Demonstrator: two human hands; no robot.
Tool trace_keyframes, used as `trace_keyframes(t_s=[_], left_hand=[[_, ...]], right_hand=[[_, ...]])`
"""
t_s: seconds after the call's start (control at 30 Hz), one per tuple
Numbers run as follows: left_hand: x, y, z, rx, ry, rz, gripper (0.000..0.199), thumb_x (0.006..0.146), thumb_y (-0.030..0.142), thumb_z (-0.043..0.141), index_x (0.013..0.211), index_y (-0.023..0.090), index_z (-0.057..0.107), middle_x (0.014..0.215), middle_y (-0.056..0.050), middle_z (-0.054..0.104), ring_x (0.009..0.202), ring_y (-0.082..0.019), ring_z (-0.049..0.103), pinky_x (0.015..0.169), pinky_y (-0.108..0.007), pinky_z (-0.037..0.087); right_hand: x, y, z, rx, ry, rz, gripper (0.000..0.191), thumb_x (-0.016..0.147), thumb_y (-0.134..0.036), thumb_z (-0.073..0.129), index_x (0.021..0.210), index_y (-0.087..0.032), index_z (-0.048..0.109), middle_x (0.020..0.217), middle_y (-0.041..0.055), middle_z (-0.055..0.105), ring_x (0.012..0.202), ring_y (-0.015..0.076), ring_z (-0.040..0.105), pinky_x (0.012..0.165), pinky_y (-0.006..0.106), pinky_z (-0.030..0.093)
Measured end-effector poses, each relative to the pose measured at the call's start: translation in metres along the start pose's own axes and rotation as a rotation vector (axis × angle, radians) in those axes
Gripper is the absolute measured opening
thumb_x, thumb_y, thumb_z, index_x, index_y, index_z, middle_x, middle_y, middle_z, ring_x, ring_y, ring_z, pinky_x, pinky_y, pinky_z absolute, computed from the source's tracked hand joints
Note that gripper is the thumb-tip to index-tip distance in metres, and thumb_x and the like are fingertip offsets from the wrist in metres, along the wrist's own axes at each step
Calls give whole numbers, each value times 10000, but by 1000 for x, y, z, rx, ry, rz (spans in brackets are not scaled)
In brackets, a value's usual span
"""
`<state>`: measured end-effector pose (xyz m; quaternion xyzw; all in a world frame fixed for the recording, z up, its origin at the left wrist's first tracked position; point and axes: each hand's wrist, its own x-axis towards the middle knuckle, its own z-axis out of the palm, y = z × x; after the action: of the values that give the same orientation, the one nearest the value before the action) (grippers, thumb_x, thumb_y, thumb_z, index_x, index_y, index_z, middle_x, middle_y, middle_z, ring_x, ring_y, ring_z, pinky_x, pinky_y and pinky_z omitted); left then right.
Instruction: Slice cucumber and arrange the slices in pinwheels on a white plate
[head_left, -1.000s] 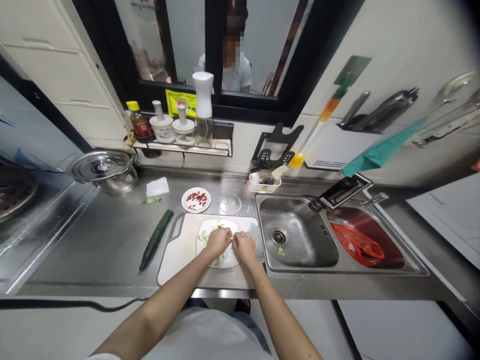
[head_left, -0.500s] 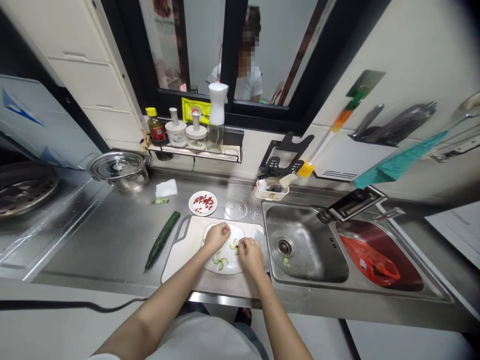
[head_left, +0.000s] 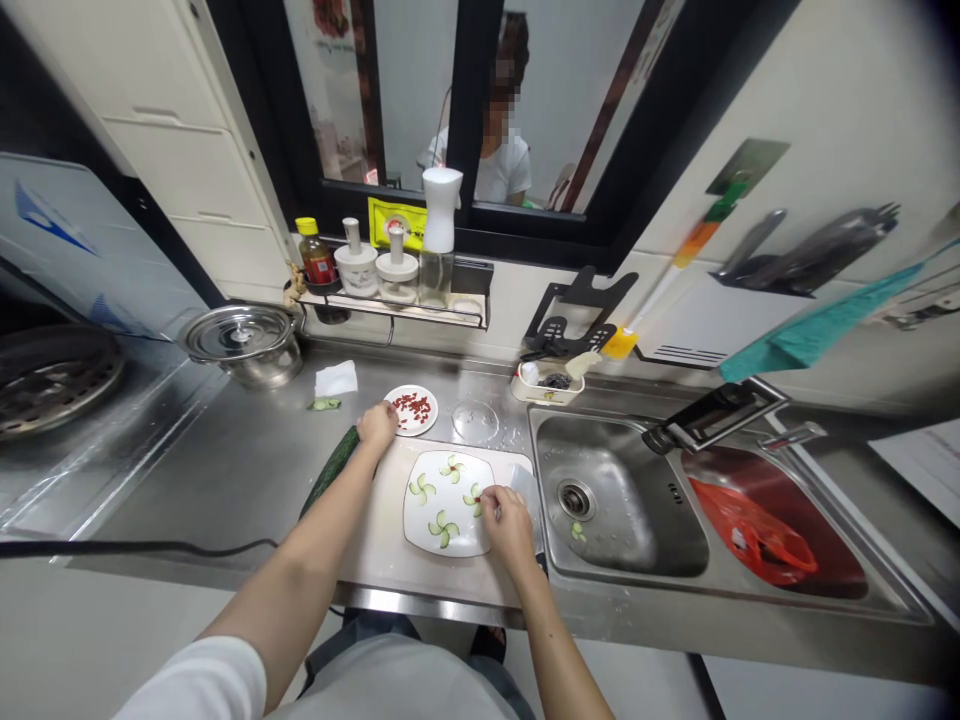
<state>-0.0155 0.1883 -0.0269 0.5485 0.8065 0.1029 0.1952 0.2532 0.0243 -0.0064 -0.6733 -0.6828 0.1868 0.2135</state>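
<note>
My left hand (head_left: 377, 426) is at the left rim of a small plate of red pieces (head_left: 424, 427), its fingers drawn together; anything between them is too small to tell. My right hand (head_left: 508, 516) is pinched over the right side of a white square plate (head_left: 469, 540), at one of its green slice pinwheels, with a tiny red bit by the fingertips. The other pinwheels (head_left: 444, 529) lie on the same plate, which rests on a pale cutting board (head_left: 382, 560). A whole cucumber (head_left: 330, 472) lies partly behind my left arm.
A steel sink (head_left: 622, 500) with a second basin holding a red bag (head_left: 757, 535) is at the right. A lidded pot (head_left: 259, 350), white tissue (head_left: 336, 379) and caddy (head_left: 547, 385) stand along the back, below a condiment shelf (head_left: 405, 305). Behind the window is a person (head_left: 506, 165).
My left hand has moved from the square plate up and left to the small plate of red pieces, uncovering the upper pinwheels. My right hand stays at the right pinwheel.
</note>
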Motion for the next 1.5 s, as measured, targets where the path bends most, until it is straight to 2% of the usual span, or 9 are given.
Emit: trace_keyframes(t_s=[0.2,0.37,0.5,0.63,0.77,0.93,1.2,1.33,1.5], left_hand=[[17,6,5,127,-22,94,263,880,312,475,1014,246,692,1068,-96,709,1016,-240,619,860,-332,392],[22,8,6,137,-44,144,303,840,328,549,1114,279,668,1106,-79,686,1064,-242,573,900,-334,360],[26,7,3,154,-14,149,312,831,377,573,1106,271,676,1126,-107,644,1085,-275,538,904,-358,348],[29,7,1,140,-30,169,349,775,356,651,1115,280,674,1125,-103,621,1095,-279,524,915,-360,338],[30,9,3,126,-46,211,333,799,335,613,1125,302,673,1121,-91,626,1098,-277,527,937,-376,335],[30,11,7,164,-73,176,342,833,329,515,1128,288,684,1108,-102,654,1072,-284,546,928,-399,350],[33,13,7,206,-123,251,345,803,342,541,1105,278,692,1127,-112,674,1093,-316,564,952,-445,342],[36,11,7,50,-118,217,294,812,391,565,1017,238,710,1013,-100,717,1046,-287,600,910,-382,393],[36,6,7,-417,-88,125,296,779,411,636,883,142,702,746,-83,714,779,-209,644,690,-259,450]], right_hand=[[-1,-1,-1,22,21,8,267,924,-260,394,831,-199,637,854,62,662,839,190,553,776,262,387],[-3,1,-3,7,34,22,269,923,-253,396,825,-205,641,854,61,665,830,184,559,760,257,389],[-4,3,-4,11,28,49,269,919,-266,396,838,-201,644,855,63,666,823,185,558,755,264,388],[-2,4,-4,18,16,55,271,917,-281,398,842,-198,644,858,66,664,816,185,559,751,267,386],[-1,3,-4,16,8,51,277,921,-271,384,843,-199,639,874,69,667,834,189,563,762,268,389],[0,6,-4,16,6,48,281,924,-265,382,838,-187,638,850,73,663,836,191,564,772,267,392],[-2,6,-4,-17,11,54,262,914,-260,411,821,-187,646,820,60,655,819,183,560,739,258,380],[-2,7,-3,-20,18,51,264,916,-267,417,833,-185,653,827,58,662,816,183,555,735,259,371],[-1,12,2,0,32,39,285,919,-258,396,831,-180,655,826,65,663,814,184,555,734,263,375]])
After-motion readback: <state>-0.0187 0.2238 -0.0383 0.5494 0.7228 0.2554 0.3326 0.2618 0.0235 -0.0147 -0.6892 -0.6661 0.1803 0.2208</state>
